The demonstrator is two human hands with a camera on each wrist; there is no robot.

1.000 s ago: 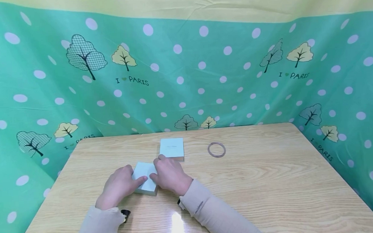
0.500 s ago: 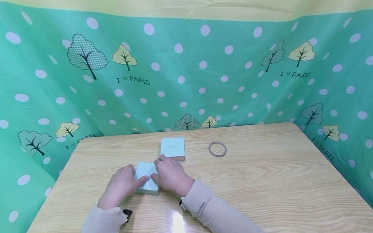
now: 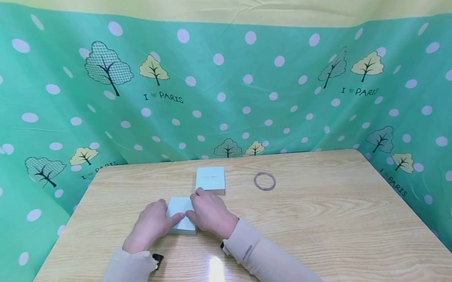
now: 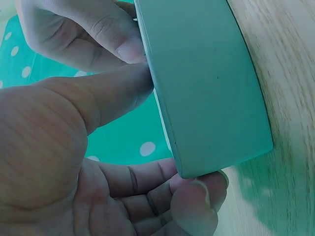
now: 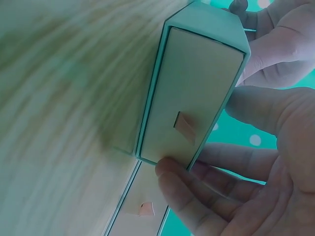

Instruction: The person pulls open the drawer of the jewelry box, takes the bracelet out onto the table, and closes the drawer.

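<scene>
A pale blue drawer box point(image 3: 180, 204) lies flat on the table between both hands. My left hand point(image 3: 150, 223) grips its left side, thumb on the lid and fingers at the side, as the left wrist view also shows. On the opposite side my right hand point(image 3: 213, 215) holds it the same way, the two thumbs almost meeting on top. The right wrist view shows the box's pale drawer front point(image 5: 204, 83) with a small ribbon tab point(image 5: 185, 130); the drawer sits inside its sleeve. Behind it lies a second pale blue box point(image 3: 210, 178), close to my right fingertips.
A mauve bangle point(image 3: 266, 189) lies on the wooden table point(image 3: 330, 225), right of the rear box. A green dotted curtain point(image 3: 194, 130) hangs behind the table and along both sides.
The near box has turned slightly and shifted a little to the right, both hands moving with it. The grip is the same. The view has drifted slightly; the rear box and bangle stay put.
</scene>
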